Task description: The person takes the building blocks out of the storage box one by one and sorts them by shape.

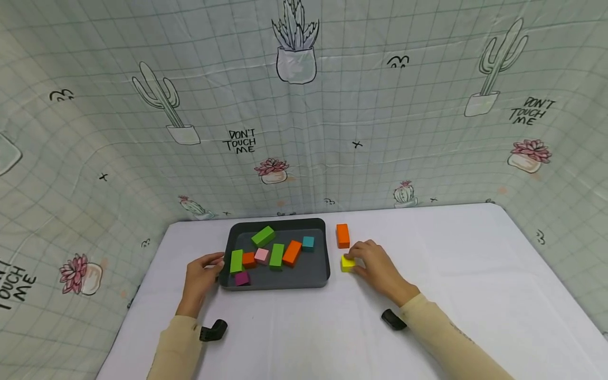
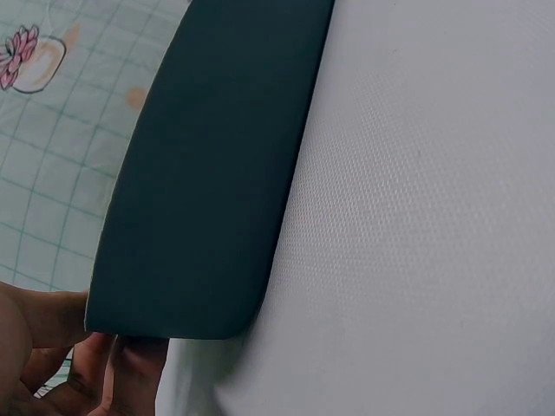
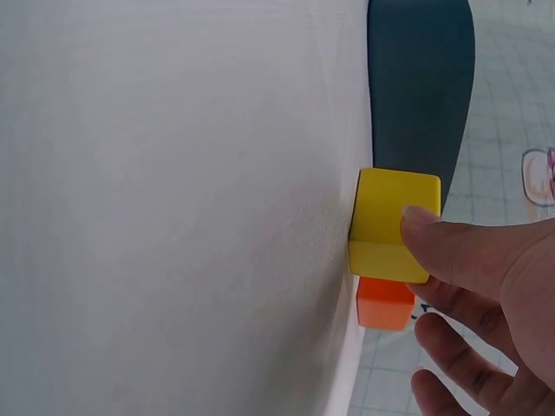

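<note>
In the head view my right hand [image 1: 377, 269] pinches a yellow block [image 1: 348, 263] just right of the dark grey tray [image 1: 280, 285]. The right wrist view shows the thumb [image 3: 468, 251] against one face of that yellow block [image 3: 395, 212], the forefinger behind it, and the other fingers loosely bent. My left hand [image 1: 201, 277] holds the tray's left end; in the left wrist view its thumb and fingers close on the end of the tray wall [image 2: 199, 199]. An orange block [image 1: 342, 236] stands on the table behind the yellow one.
Inside the tray lie several blocks, among them a green block [image 1: 263, 236], a teal block [image 1: 308, 243], an orange block [image 1: 292, 253], a pink block [image 1: 262, 256] and a magenta block [image 1: 243, 278]. A white cloth [image 1: 304, 332] covers the table; a patterned curtain [image 1: 332, 116] hangs behind.
</note>
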Demonstrator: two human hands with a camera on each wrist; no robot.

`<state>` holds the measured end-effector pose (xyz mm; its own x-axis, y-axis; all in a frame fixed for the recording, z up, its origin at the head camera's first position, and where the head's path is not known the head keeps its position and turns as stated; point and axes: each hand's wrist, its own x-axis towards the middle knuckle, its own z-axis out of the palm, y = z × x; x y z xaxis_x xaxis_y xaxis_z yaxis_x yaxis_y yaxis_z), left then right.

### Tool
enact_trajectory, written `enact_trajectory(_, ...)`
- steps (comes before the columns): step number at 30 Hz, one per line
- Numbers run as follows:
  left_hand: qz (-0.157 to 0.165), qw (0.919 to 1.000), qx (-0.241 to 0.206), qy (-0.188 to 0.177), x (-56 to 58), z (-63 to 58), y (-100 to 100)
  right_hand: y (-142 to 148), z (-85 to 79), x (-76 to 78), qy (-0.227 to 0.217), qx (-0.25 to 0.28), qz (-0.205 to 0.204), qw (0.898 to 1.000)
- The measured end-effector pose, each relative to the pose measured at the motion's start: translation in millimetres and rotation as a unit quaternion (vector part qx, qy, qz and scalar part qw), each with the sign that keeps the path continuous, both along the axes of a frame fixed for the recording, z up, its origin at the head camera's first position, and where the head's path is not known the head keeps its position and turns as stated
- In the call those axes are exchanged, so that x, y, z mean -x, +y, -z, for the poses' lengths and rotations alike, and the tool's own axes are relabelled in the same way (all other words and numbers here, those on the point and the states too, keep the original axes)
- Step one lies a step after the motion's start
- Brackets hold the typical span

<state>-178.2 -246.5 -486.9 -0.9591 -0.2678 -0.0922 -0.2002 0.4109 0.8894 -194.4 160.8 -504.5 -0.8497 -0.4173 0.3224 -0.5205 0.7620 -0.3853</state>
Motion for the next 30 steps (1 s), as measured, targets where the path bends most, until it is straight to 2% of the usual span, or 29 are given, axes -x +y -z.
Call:
enact_trajectory(10, -0.006, 1.0000, -0.001, -0.002, -1.5, -1.1, -2.9, -5.4, 0.2, 1.7, 0.000, 0.013, -0.001, 1.000)
enact_trajectory(19, -0.017, 0.9998, -0.008, 0.005, 2.2, 3.0, -2.0, -4.9, 3.2, 3.9, 0.008, 0.008, -0.001, 1.000)
enact_trajectory(25, -0.013, 0.9998, -0.008, 0.012, 0.1, 4.4, 0.8, -2.4, 2.1, -0.1, 0.044, -0.019, 0.003, 0.999)
enact_trajectory(30, -0.012, 0.9998, -0.008, 0.012, 0.2, 6.2, 0.1, -9.6, -8.2, -4.5, 0.071, 0.011, -0.010, 0.997)
